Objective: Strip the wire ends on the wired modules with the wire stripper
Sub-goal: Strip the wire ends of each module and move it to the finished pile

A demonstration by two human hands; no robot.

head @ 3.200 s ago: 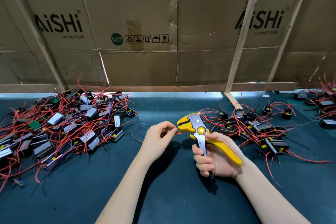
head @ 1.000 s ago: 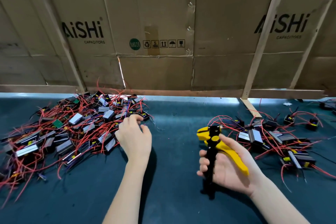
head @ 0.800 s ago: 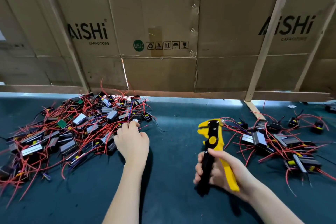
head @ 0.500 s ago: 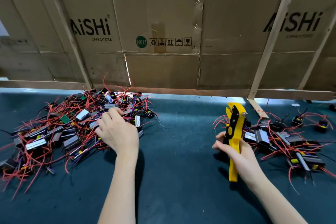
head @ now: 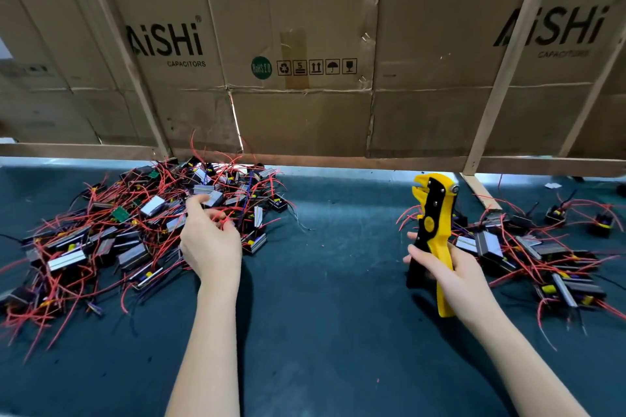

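A big heap of wired modules [head: 101, 234], small black and silver blocks with red leads, covers the left of the dark mat. My left hand [head: 210, 244] is at the heap's right edge, its curled fingers and thumb pinching red wires [head: 226, 221], the index fingertip against a silver module [head: 212, 197]. My right hand [head: 452, 276] grips the handles of the yellow and black wire stripper [head: 435, 213], held upright with its jaws pointing up and left. No wire sits in the jaws. A smaller spread of modules [head: 528, 247] lies just right of the stripper.
The dark green mat [head: 321, 281] stretches between the two heaps. A wall of flattened cardboard boxes [head: 305, 112] on a wooden frame closes the back, with a wooden rail [head: 338, 162] along its foot. A slanted wooden strut [head: 481, 195] meets the mat behind the stripper.
My left hand left the stripper's jaws, reached into the left heap and curled around red wires. My right hand turned the stripper upright and carried it to the right.
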